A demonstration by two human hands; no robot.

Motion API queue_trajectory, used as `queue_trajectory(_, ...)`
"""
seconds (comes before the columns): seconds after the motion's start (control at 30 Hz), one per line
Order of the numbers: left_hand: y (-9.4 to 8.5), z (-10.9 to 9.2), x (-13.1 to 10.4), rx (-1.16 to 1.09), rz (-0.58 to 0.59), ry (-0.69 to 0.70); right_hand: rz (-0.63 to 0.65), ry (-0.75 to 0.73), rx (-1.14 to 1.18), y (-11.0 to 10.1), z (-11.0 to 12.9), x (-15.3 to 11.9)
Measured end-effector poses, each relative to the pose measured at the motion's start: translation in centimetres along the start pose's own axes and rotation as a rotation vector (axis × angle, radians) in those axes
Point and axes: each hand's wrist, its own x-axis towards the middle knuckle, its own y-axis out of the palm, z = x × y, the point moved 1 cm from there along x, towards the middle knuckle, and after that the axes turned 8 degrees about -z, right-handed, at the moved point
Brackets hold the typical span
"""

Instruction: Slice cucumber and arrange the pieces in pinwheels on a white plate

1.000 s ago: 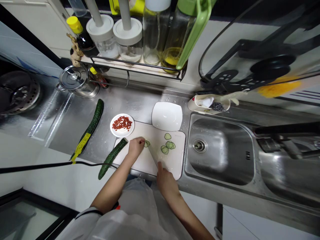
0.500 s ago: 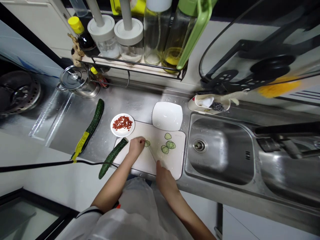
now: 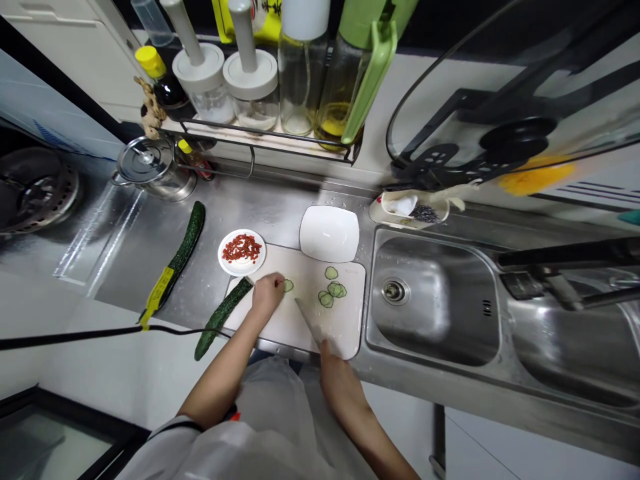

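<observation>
My left hand (image 3: 267, 293) is closed over the left part of the white cutting board (image 3: 280, 330), its fingertips pinching the edge of a thin cucumber slice (image 3: 288, 285). In my right hand (image 3: 340, 377), near the board's front edge, is a kitchen knife (image 3: 309, 323). Its blade points up and left, with its tip a little apart from the pinched slice. Further right on the board lie several loose cucumber slices (image 3: 336, 289). A cut length of cucumber (image 3: 223, 319) rests across the board's left edge, beside my left wrist.
Behind the board stand a white bowl (image 3: 330, 233) and a small plate (image 3: 242, 268) of red berries. A whole cucumber (image 3: 188, 241) with yellow tape lies left. On the right is a steel sink (image 3: 445, 320). A black cable (image 3: 185, 327) crosses near my left forearm.
My right hand has drawn the knife back toward me and slightly right, so its tip has come away from the slice. My left hand stays at the slice; the view has shifted slightly.
</observation>
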Motion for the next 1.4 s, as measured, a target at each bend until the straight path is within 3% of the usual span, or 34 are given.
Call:
queue_trajectory(0.23, -2.4, 0.2, 0.4, 0.274, -0.133, -0.091, -0.023, -0.013, 0.007, 0.6, -0.7, 0.2)
queue_trajectory(0.57, -2.5, -0.1, 0.1, 0.432, -0.059, -0.087, -0.005, -0.014, -0.002, -0.1, -0.6, 0.2)
queue_trajectory(0.67, -2.3, -1.1, -0.1, 0.392, -0.056, -0.039, -0.01, -0.009, -0.004, -0.2, -0.5, 0.2)
queue_trajectory(0.83, 0.2, -5.1, 0.4, 0.151, 0.061, 0.085, -0.019, -0.009, -0.033, 0.0, -0.5, 0.2)
queue_trajectory(0.97, 3.7, -8.6, 1.0, 0.05, 0.184, 0.024, -0.02, -0.011, -0.049, 0.1, -0.5, 0.3)
queue_trajectory(1.03, 5.0, -9.8, 1.1, 0.017, 0.182, -0.004, -0.018, -0.012, -0.049, 0.1, -0.5, 0.4)
queue_trajectory(1.17, 6.4, -11.0, 0.9, 0.019, 0.148, -0.024, -0.031, -0.027, -0.054, 0.1, -0.6, 0.5)
queue_trajectory(1.4, 7.1, -11.3, 1.0, 0.019, 0.152, -0.069, -0.027, -0.033, -0.053, 0.9, -0.9, 0.8)
